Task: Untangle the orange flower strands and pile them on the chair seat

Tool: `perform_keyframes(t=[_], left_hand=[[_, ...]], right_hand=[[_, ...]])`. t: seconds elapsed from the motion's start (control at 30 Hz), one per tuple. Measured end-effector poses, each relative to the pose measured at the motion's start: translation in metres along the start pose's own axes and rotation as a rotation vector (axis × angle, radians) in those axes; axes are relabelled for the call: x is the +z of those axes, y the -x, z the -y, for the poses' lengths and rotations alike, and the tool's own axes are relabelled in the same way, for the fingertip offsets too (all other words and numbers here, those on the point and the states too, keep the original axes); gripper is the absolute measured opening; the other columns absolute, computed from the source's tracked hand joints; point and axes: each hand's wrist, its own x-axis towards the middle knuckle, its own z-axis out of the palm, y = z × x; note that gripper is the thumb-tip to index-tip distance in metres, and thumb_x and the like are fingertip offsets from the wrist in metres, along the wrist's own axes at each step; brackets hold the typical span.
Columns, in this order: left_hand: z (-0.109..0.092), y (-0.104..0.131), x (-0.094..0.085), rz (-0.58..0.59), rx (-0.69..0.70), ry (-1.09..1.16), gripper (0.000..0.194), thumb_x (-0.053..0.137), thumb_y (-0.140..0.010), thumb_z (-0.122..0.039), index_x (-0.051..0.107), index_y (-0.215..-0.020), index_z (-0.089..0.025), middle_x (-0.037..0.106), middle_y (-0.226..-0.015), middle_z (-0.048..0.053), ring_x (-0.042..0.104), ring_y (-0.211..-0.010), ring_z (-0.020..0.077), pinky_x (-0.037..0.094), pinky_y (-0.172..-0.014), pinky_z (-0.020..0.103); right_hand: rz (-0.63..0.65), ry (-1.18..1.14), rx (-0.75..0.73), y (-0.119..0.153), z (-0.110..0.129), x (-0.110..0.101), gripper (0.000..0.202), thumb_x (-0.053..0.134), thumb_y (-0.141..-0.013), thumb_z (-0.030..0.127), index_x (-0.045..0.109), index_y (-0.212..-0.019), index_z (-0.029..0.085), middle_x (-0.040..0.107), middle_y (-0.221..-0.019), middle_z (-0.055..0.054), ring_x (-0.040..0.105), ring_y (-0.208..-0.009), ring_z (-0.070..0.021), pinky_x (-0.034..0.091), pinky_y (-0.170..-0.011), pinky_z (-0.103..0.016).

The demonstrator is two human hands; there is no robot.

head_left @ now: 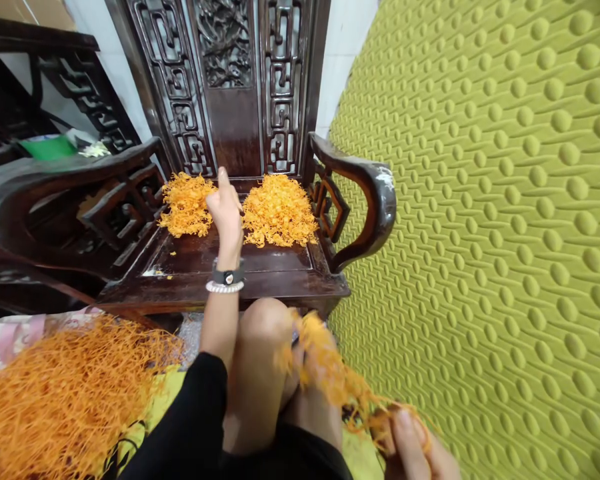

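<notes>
My left hand (226, 207) is over the seat of a dark carved wooden chair (275, 273), between two frilly orange piles. Its fingers look stretched out and I see nothing held in them. The smaller left pile (187, 203) is right beside the thumb; the larger, yellower right pile (280, 212) lies just past the fingers. At the lower right, my right hand (415, 440) pinches a bunch of orange frilly strands (330, 363). This bunch trails up and left over my knee, blurred by motion. The material of the strands I cannot make out.
A big heap of thin orange strands (75, 393) lies at the lower left, against a white and pink bag (15, 337). Curved armrests flank the seat, the right armrest (375, 207) close to a bumpy yellow-green padded surface (480, 233). Another dark chair (40, 73) stands behind left.
</notes>
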Motion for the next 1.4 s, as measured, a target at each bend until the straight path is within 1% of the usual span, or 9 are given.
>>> perform_keyframes(t=[0.17, 0.33, 0.5, 0.6, 0.7, 0.9, 1.03, 1.23, 1.4], left_hand=[[0.05, 0.003, 0.007, 0.778, 0.067, -0.539, 0.042, 0.046, -0.093, -0.041, 0.056, -0.059, -0.018, 0.055, -0.058, 0.001, 0.051, -0.06, 0.0139, 0.043, -0.067, 0.029], [0.072, 0.053, 0.029, 0.94, 0.068, -0.599, 0.018, 0.058, -0.086, -0.027, 0.07, -0.086, -0.013, 0.063, -0.119, 0.017, 0.05, -0.118, 0.0304, 0.034, -0.104, 0.049], [0.029, 0.067, 0.031, 1.206, 0.109, -0.095, 0.046, 0.036, -0.096, -0.046, 0.05, -0.134, -0.024, 0.043, -0.148, 0.009, 0.037, -0.137, 0.0225, 0.03, -0.113, 0.045], [-0.008, 0.079, 0.022, 1.474, 0.108, 0.253, 0.079, 0.064, -0.077, -0.058, 0.034, -0.145, -0.03, 0.025, -0.157, 0.009, 0.037, -0.138, 0.0274, 0.038, -0.109, 0.044], [-0.031, 0.096, 0.01, 1.451, 0.03, 0.207, 0.098, 0.082, -0.059, -0.05, 0.036, -0.142, -0.028, 0.029, -0.153, 0.015, 0.051, -0.123, 0.0267, 0.046, -0.098, 0.041], [-0.051, 0.109, -0.011, 1.832, 0.119, -0.068, 0.044, 0.066, -0.078, -0.046, 0.06, -0.117, -0.026, 0.065, -0.079, -0.002, 0.051, -0.06, 0.0088, 0.039, -0.059, 0.023], [-0.057, 0.099, -0.021, 1.76, 0.251, -0.156, 0.032, 0.063, -0.08, -0.051, 0.062, -0.072, -0.019, 0.057, -0.066, -0.002, 0.047, -0.064, 0.0111, 0.037, -0.062, 0.024], [-0.059, 0.097, -0.03, 1.515, 0.518, -0.253, 0.025, 0.062, -0.084, -0.045, 0.059, -0.079, -0.02, 0.058, -0.116, 0.006, 0.048, -0.108, 0.0207, 0.037, -0.097, 0.038], [-0.061, 0.112, -0.03, 1.306, 0.881, -0.433, 0.008, 0.049, -0.09, -0.021, 0.056, -0.093, -0.018, 0.059, -0.096, 0.006, 0.051, -0.092, 0.0189, 0.039, -0.092, 0.036]], right_hand=[[-0.067, -0.135, 0.036, -0.029, -0.007, -0.002, 0.045, 0.059, -0.087, 0.047, 0.048, -0.055, 0.017, 0.039, -0.054, 0.001, 0.038, -0.049, -0.0092, 0.035, -0.045, -0.022], [-0.07, -0.263, 0.011, -0.055, 0.002, 0.01, 0.048, 0.06, -0.085, 0.049, 0.044, -0.054, 0.017, 0.031, -0.05, 0.004, 0.029, -0.046, -0.0072, 0.028, -0.043, -0.021], [0.064, -0.205, 0.048, -0.073, 0.002, -0.003, 0.051, 0.06, -0.084, 0.051, 0.041, -0.051, 0.017, 0.032, -0.05, 0.004, 0.029, -0.046, -0.0076, 0.028, -0.044, -0.022], [0.157, -0.068, -0.012, -0.086, 0.005, -0.016, 0.053, 0.06, -0.083, 0.055, 0.046, -0.05, 0.016, 0.038, -0.051, 0.002, 0.035, -0.049, -0.0089, 0.03, -0.047, -0.023], [0.198, 0.066, -0.093, -0.094, 0.017, -0.022, 0.048, 0.057, -0.085, 0.055, 0.054, -0.058, 0.016, 0.043, -0.054, 0.001, 0.037, -0.05, -0.0089, 0.031, -0.047, -0.022], [0.561, 0.256, -0.065, -0.101, 0.048, -0.028, 0.046, 0.049, -0.09, 0.054, 0.062, -0.066, 0.017, 0.045, -0.051, 0.002, 0.041, -0.045, -0.0085, 0.035, -0.041, -0.02], [0.709, 0.474, -0.199, -0.113, 0.052, -0.059, 0.027, 0.063, -0.082, 0.046, 0.076, -0.088, 0.023, 0.071, -0.08, -0.005, 0.067, -0.072, -0.0189, 0.058, -0.065, -0.032], [0.949, 0.651, 0.021, -0.139, 0.059, -0.092, 0.056, 0.084, -0.058, 0.028, 0.071, -0.112, 0.026, 0.068, -0.117, -0.007, 0.059, -0.117, -0.0273, 0.046, -0.101, -0.047], [0.584, 0.376, -0.058, -0.154, 0.088, -0.071, 0.052, 0.071, -0.069, 0.05, 0.07, -0.112, 0.021, 0.066, -0.121, -0.007, 0.055, -0.122, -0.0212, 0.033, -0.108, -0.042]])
